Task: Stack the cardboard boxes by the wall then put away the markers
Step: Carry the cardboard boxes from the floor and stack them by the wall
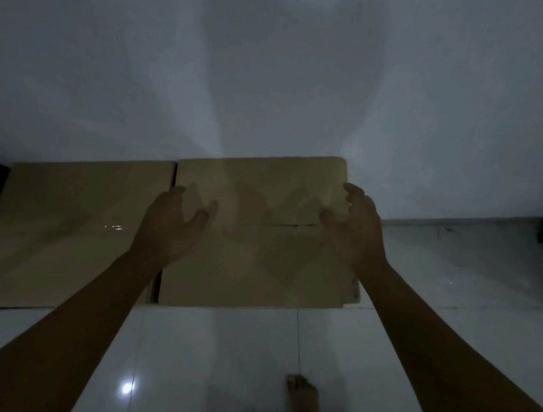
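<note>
Two bare feet (299,397) stand at the near edge of the view on a glossy white tiled floor (211,352); a dark trouser leg covers the right ankle. Both forearms reach away from the camera toward the far wall (280,70), which is plain, pale and dimly lit, with the person's shadow cast on it. Right cardboard box (257,255) lies against the foot of the wall, flat brown top uppermost, a short slit visible in its surface; left cardboard box (61,231) sits just beside it on the left, a narrow dark seam between them. Left hand (172,221) is spread, fingers apart, over the near-left part of the right box, at the seam; contact with the card cannot be confirmed. Right hand (353,222) is open with fingers curled, at the box's far-right edge; whether it grips the edge cannot be told. Dark indistinct shapes occupy the far left and far right margins.
</note>
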